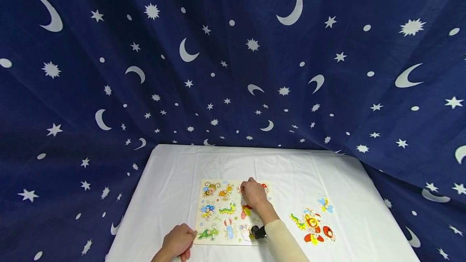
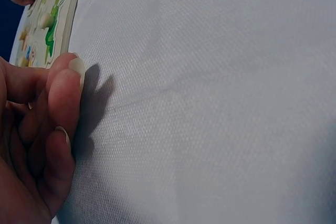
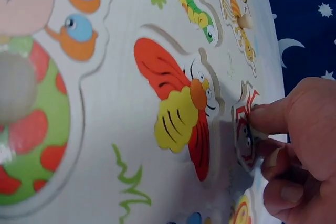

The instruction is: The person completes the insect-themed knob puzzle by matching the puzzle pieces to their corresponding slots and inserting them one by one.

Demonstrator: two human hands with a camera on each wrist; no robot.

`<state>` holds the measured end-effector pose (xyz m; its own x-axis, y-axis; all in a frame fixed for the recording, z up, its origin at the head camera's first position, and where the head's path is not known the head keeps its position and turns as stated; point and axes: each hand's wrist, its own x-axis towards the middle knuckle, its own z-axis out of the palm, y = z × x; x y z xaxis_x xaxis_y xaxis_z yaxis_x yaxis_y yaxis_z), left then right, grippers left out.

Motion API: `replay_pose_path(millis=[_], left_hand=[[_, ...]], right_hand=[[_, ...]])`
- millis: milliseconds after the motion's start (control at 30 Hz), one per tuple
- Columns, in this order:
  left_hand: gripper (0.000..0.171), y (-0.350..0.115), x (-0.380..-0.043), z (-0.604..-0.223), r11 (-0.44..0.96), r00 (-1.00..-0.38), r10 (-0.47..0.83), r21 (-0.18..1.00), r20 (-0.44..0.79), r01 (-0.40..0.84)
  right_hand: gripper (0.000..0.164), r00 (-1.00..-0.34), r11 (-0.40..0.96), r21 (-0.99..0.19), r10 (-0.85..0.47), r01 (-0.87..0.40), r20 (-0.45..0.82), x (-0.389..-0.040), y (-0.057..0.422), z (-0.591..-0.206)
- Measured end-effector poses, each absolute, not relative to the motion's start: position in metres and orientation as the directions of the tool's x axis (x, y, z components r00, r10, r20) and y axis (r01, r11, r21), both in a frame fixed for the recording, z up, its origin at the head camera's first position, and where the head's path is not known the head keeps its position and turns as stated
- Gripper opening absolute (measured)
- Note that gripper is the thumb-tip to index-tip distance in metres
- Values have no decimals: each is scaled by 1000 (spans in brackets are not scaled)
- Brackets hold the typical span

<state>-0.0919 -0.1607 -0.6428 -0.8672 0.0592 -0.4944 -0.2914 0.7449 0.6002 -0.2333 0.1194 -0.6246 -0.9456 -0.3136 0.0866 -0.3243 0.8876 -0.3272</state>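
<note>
My right hand (image 1: 255, 194) is over the top row of a wooden insect puzzle board (image 1: 218, 241). In the right wrist view, its thumb and fingers pinch a white puzzle piece (image 3: 242, 135) with red legs and printed eyes, apparently a spider. The piece is at a recess near the board's far edge; whether it lies fully flat is hidden. My left hand (image 1: 178, 239) rests at the board's lower left corner, its fingertips against or very near the edge. The left wrist view shows its fingers (image 2: 64, 98) loosely bent on the cloth, holding nothing visible.
Right of the board lies a cluster of loose pieces: a green caterpillar (image 1: 297, 222), a red ladybug (image 1: 329, 233), a red-winged insect (image 1: 313, 239) and a blue-winged bee (image 1: 325, 205). A white cloth (image 1: 167, 189) covers the table. A dark blue star-patterned curtain (image 1: 233, 76) hangs behind.
</note>
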Motion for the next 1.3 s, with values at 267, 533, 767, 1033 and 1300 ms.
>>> replay_pose_path(millis=[267,533,767,1033,1300], left_hand=[[43,-161,-92,-642,739,-876,76,617,-476,-271],[44,-161,-91,-640,743,-883,77,617,-464,-259],[44,-160,-91,-640,740,-882,76,619,-465,-263],[42,-159,-91,-639,735,-870,58,611,-490,-294],[42,-159,-89,-640,729,-888,66,629,-456,-269]], right_hand=[[7,-960,851,-467,-138,-240,243,-238,124,-634],[7,-947,847,-465,-123,-256,297,-238,124,-637],[26,-981,887,-438,-72,-146,180,-233,120,-629],[36,-999,922,-386,35,18,38,-237,113,-631],[35,-997,907,-421,21,-13,78,-236,109,-633]])
